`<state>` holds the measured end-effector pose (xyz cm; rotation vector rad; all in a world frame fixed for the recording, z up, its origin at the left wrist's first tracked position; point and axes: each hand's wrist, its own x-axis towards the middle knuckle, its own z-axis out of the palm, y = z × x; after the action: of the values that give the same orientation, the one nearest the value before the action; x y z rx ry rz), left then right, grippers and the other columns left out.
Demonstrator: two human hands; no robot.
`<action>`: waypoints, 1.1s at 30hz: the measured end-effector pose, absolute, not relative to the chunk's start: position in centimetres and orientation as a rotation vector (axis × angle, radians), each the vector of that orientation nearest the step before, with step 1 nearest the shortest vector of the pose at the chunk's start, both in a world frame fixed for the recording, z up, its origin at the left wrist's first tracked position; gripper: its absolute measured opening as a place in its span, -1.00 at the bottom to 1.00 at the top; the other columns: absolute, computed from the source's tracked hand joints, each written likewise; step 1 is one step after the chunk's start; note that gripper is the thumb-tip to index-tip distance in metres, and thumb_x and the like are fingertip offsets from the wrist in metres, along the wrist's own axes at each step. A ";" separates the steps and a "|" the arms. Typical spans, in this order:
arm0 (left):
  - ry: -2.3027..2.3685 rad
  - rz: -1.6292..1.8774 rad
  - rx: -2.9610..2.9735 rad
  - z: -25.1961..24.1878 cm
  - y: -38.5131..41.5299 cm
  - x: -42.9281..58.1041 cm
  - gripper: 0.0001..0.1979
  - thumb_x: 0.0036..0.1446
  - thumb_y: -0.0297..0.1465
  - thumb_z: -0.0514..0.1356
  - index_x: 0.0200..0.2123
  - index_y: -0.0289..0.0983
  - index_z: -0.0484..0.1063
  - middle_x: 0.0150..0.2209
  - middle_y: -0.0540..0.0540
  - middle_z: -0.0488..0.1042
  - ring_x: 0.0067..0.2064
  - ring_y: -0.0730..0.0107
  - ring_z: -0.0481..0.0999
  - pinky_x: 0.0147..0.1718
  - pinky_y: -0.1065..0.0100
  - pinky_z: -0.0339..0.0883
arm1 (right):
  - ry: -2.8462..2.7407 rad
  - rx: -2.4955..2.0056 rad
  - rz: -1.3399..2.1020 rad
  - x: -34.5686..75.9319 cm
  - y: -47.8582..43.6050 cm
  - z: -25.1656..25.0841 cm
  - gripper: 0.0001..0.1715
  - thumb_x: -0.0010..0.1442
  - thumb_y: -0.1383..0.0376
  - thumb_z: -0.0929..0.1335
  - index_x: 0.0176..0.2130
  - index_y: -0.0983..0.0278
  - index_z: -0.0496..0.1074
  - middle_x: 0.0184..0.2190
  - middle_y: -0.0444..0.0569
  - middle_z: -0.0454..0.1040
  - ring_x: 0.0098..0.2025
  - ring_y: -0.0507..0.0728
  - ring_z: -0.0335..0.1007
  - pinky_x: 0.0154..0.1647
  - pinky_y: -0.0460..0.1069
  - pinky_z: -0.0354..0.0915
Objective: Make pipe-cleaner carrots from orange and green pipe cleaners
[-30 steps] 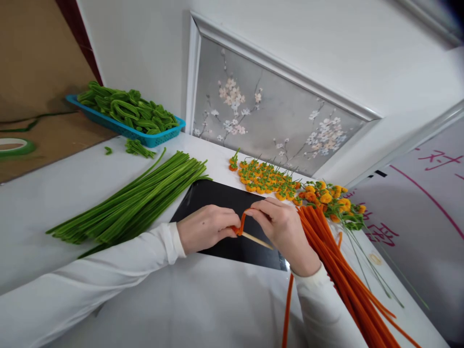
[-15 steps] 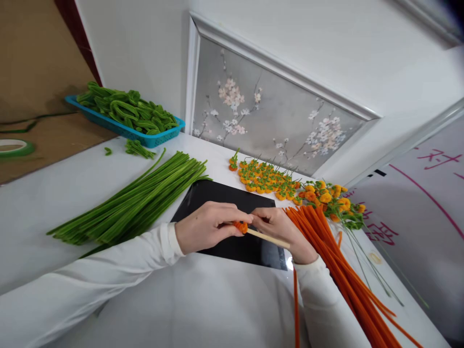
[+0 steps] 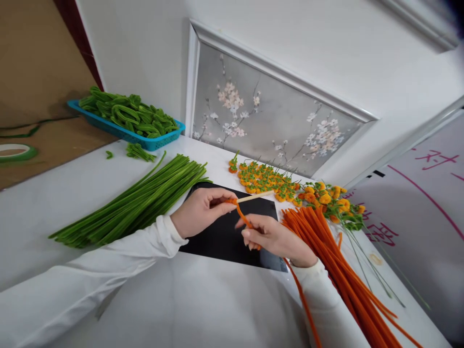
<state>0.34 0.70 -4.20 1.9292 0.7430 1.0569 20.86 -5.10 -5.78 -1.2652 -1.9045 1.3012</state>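
Above the black mat [image 3: 217,241], my left hand [image 3: 203,210] pinches a pale wooden stick [image 3: 255,196] at its end, where an orange fuzzy stem [image 3: 242,216] is coiled round it. The stick's free end points right. From the coil the stem runs down to my right hand [image 3: 273,237], whose fingers are curled on it below and right of the left hand. The rest of the stem hangs past the right wrist toward the lower edge.
Long green stems [image 3: 134,208] lie at left, with a blue basket [image 3: 159,141] of green loops behind. Orange stems [image 3: 337,266] lie at right. Small orange flowers [image 3: 264,179] line the back, near a framed picture [image 3: 275,106]. Green tape [image 3: 29,153] is far left.
My right hand has moved away from the left, down and slightly right, drawing the orange stem out between them. The stick has swung from pointing down-right to pointing slightly up-right.
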 end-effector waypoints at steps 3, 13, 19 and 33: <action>0.741 1.078 1.896 -4.2 1.0 0.3 -0.81 0.02 -0.36 0.23 -0.30 -0.35 0.52 -0.39 -0.06 0.58 -0.36 0.41 0.52 -0.34 0.43 0.42 | -1.852 -1.287 1.135 20.2 -5.1 -6.0 -0.64 0.20 0.20 0.31 -0.02 0.23 0.24 -0.45 -0.20 0.36 -0.47 -0.01 0.38 -0.43 -0.11 0.32; 0.801 1.083 1.994 -4.7 2.6 -0.7 -0.81 0.05 -0.36 0.23 -0.29 -0.36 0.51 -0.37 -0.08 0.58 -0.35 0.40 0.52 -0.32 0.42 0.41 | -1.900 -1.215 1.219 18.6 -6.3 -4.6 -0.71 0.32 0.18 0.19 -0.33 0.29 0.34 -0.57 -0.20 0.34 -0.54 -0.05 0.36 -0.46 -0.15 0.27; 0.792 1.033 2.234 -4.8 2.3 -0.7 -0.85 0.11 -0.43 0.18 -0.26 -0.32 0.51 -0.33 -0.05 0.55 -0.33 0.43 0.51 -0.32 0.46 0.36 | -1.660 -1.047 1.476 18.9 -7.0 -3.8 -0.66 0.31 0.10 0.21 -0.28 0.31 0.36 -0.64 -0.21 0.34 -0.62 -0.05 0.26 -0.53 -0.13 0.21; 0.892 1.122 2.561 -5.5 2.6 -1.2 -0.83 0.20 -0.46 0.09 -0.26 -0.29 0.49 -0.30 -0.06 0.52 -0.28 0.39 0.48 -0.25 0.39 0.33 | -2.308 -1.730 0.044 16.8 -7.7 -5.0 -0.88 0.28 0.37 0.20 -0.24 0.28 0.31 -0.47 -0.03 0.45 -0.52 0.08 0.36 -0.61 -0.06 -0.07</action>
<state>-1.16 2.61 -5.48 2.5607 0.8919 1.1224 16.81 -7.68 -5.00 -1.7303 -2.3078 0.0442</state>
